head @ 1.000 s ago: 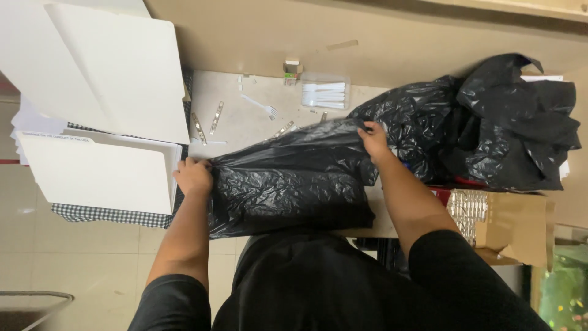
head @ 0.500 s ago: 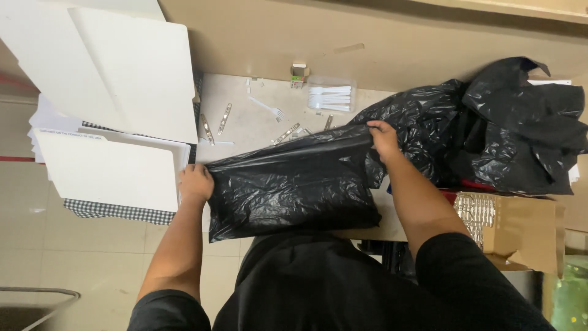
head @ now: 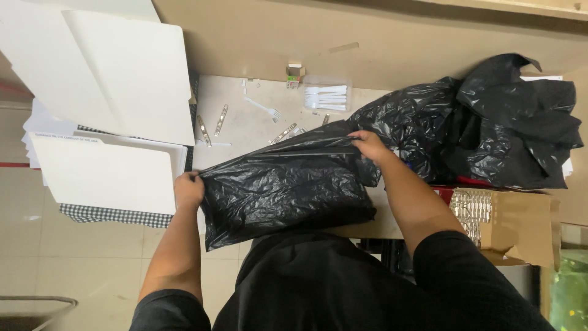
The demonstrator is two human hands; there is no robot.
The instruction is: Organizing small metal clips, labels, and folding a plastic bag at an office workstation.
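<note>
Since a moment ago, both hands have drawn the black plastic bag (head: pixel 288 190) a little lower and nearer the body, and its top edge now runs tauter between them. That bag fills the centre of the frame, lying crinkled across the near edge of the pale surface (head: pixel 236 122), its lower corner hanging past the edge at lower centre.

At upper right a larger heap of black plastic (head: pixel 490 129) is bunched up, touching the stretched bag's right end. Upper left holds big white folded cartons (head: pixel 122 79), with another white carton (head: pixel 104 175) below them resting on a checked cloth (head: pixel 113 214). At right, below the heap, sits a brown cardboard box (head: pixel 527 224).

The left hand (head: pixel 188 190) is at centre left, its grip closed on the bag's left corner. The right hand (head: pixel 369 146), right of centre, pinches the bag's upper edge with fingers curled over the plastic.

Near the top centre lies a clear packet of white plastic cutlery (head: pixel 327 95), a loose white fork (head: pixel 264 109) beside it, and several small silvery strips (head: pixel 220 119) scattered on the surface.
</note>
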